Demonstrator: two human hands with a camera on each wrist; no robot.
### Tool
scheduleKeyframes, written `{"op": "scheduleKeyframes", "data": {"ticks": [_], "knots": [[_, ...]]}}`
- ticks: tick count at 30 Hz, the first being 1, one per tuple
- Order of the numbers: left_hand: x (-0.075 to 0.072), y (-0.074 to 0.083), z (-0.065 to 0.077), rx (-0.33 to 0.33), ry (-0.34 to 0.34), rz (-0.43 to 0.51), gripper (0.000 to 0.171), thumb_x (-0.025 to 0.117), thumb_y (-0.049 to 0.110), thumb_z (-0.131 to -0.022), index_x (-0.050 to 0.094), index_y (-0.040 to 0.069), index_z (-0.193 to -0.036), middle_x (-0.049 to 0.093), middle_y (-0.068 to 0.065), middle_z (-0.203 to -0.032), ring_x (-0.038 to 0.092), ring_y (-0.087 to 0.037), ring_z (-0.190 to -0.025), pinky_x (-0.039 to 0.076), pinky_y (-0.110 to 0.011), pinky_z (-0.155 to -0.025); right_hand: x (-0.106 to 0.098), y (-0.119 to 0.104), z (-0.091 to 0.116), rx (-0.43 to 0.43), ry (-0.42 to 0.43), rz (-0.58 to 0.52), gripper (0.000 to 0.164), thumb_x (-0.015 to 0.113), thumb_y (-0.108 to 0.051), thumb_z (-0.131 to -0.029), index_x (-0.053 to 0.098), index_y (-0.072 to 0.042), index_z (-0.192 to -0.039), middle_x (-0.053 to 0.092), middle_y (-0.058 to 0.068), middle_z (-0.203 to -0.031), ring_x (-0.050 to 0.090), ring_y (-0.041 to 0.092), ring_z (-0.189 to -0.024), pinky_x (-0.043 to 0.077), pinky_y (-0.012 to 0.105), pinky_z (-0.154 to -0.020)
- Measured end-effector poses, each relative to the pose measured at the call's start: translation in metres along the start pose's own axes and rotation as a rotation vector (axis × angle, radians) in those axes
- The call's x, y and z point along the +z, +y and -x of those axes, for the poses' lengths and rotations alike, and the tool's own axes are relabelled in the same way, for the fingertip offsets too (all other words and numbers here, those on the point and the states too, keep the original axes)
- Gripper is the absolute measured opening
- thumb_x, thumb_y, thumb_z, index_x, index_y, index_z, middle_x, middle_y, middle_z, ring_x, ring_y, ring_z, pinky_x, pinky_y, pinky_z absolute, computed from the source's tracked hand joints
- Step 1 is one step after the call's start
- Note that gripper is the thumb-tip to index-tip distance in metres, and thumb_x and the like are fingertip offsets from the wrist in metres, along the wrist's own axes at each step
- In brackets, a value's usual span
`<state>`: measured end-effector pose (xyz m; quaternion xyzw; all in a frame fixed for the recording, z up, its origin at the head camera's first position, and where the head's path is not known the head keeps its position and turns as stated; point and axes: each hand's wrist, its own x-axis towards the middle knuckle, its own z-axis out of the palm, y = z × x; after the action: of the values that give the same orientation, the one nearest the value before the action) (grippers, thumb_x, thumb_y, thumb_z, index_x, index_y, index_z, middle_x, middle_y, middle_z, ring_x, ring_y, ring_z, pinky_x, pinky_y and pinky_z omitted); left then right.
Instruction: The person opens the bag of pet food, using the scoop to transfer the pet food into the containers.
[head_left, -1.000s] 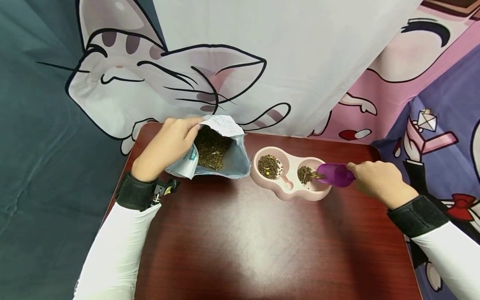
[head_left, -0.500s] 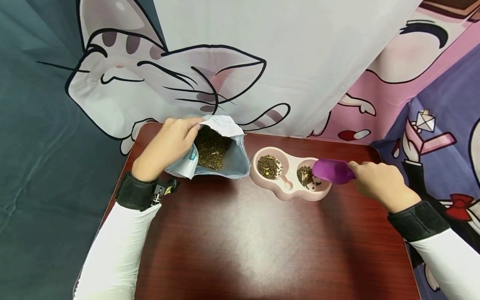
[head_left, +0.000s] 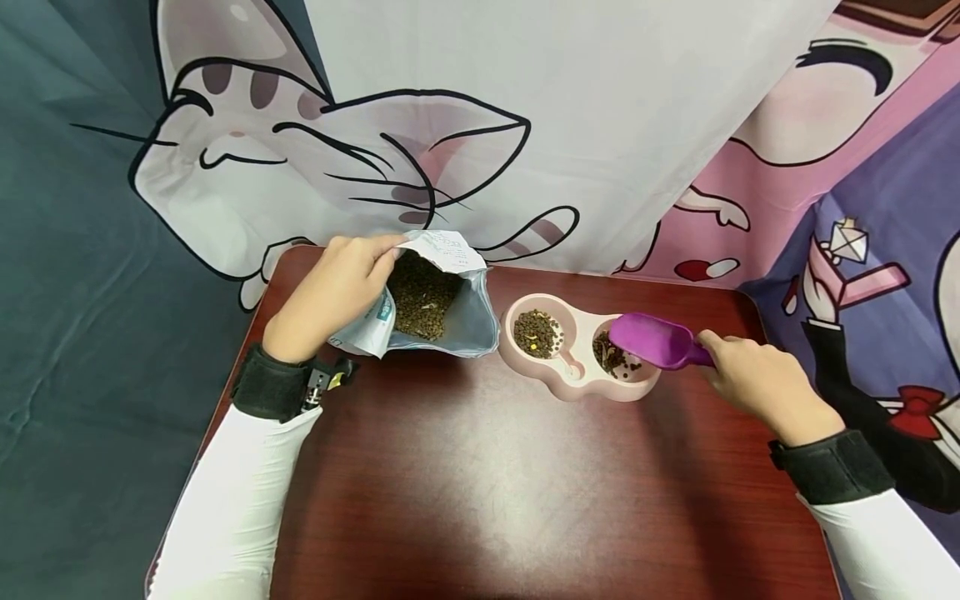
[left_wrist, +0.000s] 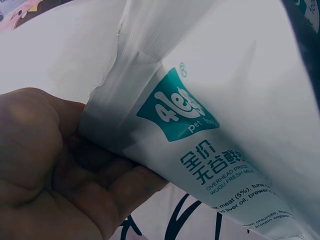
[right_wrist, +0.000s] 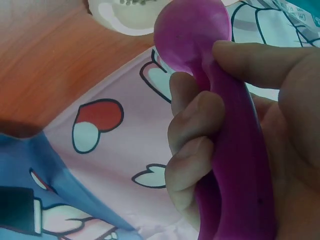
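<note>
My left hand (head_left: 337,287) grips the upper edge of a pet food bag (head_left: 478,312), its mouth spread wide and brown kibble inside. In the left wrist view the bag's white front (left_wrist: 195,150) carries a teal label, its edge between thumb and curled fingers. My right hand (head_left: 761,379) holds a purple scoop (head_left: 652,337) by the handle, fingers wrapped round it in the right wrist view. The scoop overlaps the right bowl of a pink double pet bowl (head_left: 588,389). Both bowls have kibble in them; the scoop covers part of the right one.
Everything stands on a dark red wooden table (head_left: 480,483). Behind its far edge hangs a white cloth backdrop (head_left: 600,125) printed with a cartoon cat. A dark green cloth (head_left: 67,375) is on the left, and printed pink and purple cloth on the right.
Kibble has dropped off the scoop into the right bowl. The scoop has turned over and shifted left above that bowl. My left hand and the bag have stayed put.
</note>
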<state>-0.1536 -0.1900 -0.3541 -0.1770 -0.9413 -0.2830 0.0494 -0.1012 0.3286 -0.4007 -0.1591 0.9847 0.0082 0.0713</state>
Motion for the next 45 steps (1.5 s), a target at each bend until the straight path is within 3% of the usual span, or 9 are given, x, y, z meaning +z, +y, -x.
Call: {"op": "scheduleKeyframes", "data": {"ticks": [7,12,20,29,33,37,40,45], "knots": [[-0.001,0.002,0.001,-0.005,0.002,-0.002,0.036,0.051,0.013,-0.106,0.066,0.005,-0.138,0.069,-0.015,-0.133,0.066,-0.032,-0.121,0.05,-0.052,-0.105,0.014,0.0,0.008,0.053,0.062,-0.107,0.035,0.075,-0.017,-0.091,0.056,-0.008,-0.119,0.068,0.016,-0.084,0.066,0.041,-0.069,0.05,0.062,-0.055],[0.0,0.003,0.0,-0.008,-0.007,0.005,0.036,0.051,0.013,-0.107,0.065,0.005,-0.139,0.068,-0.015,-0.134,0.066,-0.031,-0.121,0.051,-0.052,-0.104,0.032,0.001,0.012,0.101,0.124,-0.217,0.036,0.074,-0.016,-0.093,0.056,-0.007,-0.122,0.068,0.018,-0.091,0.066,0.038,-0.074,0.049,0.058,-0.055],[0.001,0.003,0.0,-0.001,0.002,0.006,0.036,0.052,0.013,-0.106,0.065,0.005,-0.139,0.068,-0.015,-0.135,0.066,-0.03,-0.123,0.051,-0.052,-0.105,0.064,0.0,0.021,0.153,0.269,-0.366,0.04,0.07,-0.009,-0.095,0.052,0.005,-0.128,0.066,0.027,-0.095,0.064,0.041,-0.078,0.049,0.062,-0.067],[0.0,0.002,0.002,-0.004,0.005,-0.003,0.036,0.052,0.015,-0.106,0.065,0.006,-0.139,0.068,-0.014,-0.135,0.065,-0.029,-0.123,0.051,-0.051,-0.104,0.102,-0.006,0.028,0.342,0.366,-0.49,0.044,0.066,-0.01,-0.099,0.049,0.006,-0.137,0.063,0.024,-0.089,0.059,0.036,-0.076,0.044,0.048,-0.065],[0.0,0.002,0.002,-0.003,0.006,-0.004,0.036,0.052,0.014,-0.106,0.065,0.006,-0.139,0.068,-0.014,-0.135,0.065,-0.03,-0.124,0.051,-0.052,-0.104,0.12,-0.012,0.026,0.455,0.392,-0.565,0.046,0.062,-0.012,-0.101,0.047,0.006,-0.141,0.064,0.029,-0.101,0.061,0.041,-0.085,0.045,0.049,-0.07],[0.001,0.002,0.002,-0.004,0.004,-0.001,0.036,0.052,0.015,-0.107,0.066,0.005,-0.139,0.068,-0.014,-0.134,0.065,-0.03,-0.125,0.051,-0.052,-0.105,0.139,-0.015,0.021,0.542,0.423,-0.645,0.046,0.058,-0.011,-0.102,0.046,0.008,-0.143,0.061,0.034,-0.115,0.06,0.048,-0.098,0.046,0.058,-0.081],[0.001,0.002,0.003,-0.006,-0.001,0.001,0.036,0.051,0.015,-0.107,0.065,0.005,-0.139,0.068,-0.015,-0.134,0.065,-0.031,-0.124,0.051,-0.052,-0.104,0.153,-0.015,0.016,0.58,0.45,-0.679,0.047,0.056,-0.01,-0.103,0.045,0.01,-0.143,0.057,0.037,-0.122,0.055,0.054,-0.111,0.041,0.065,-0.094],[0.0,0.003,0.002,-0.006,-0.004,0.009,0.036,0.051,0.014,-0.108,0.065,0.005,-0.139,0.068,-0.015,-0.134,0.066,-0.031,-0.123,0.051,-0.053,-0.104,0.171,-0.015,0.011,0.654,0.475,-0.699,0.048,0.054,-0.013,-0.103,0.045,0.011,-0.143,0.052,0.04,-0.128,0.047,0.057,-0.123,0.035,0.066,-0.104]]}}
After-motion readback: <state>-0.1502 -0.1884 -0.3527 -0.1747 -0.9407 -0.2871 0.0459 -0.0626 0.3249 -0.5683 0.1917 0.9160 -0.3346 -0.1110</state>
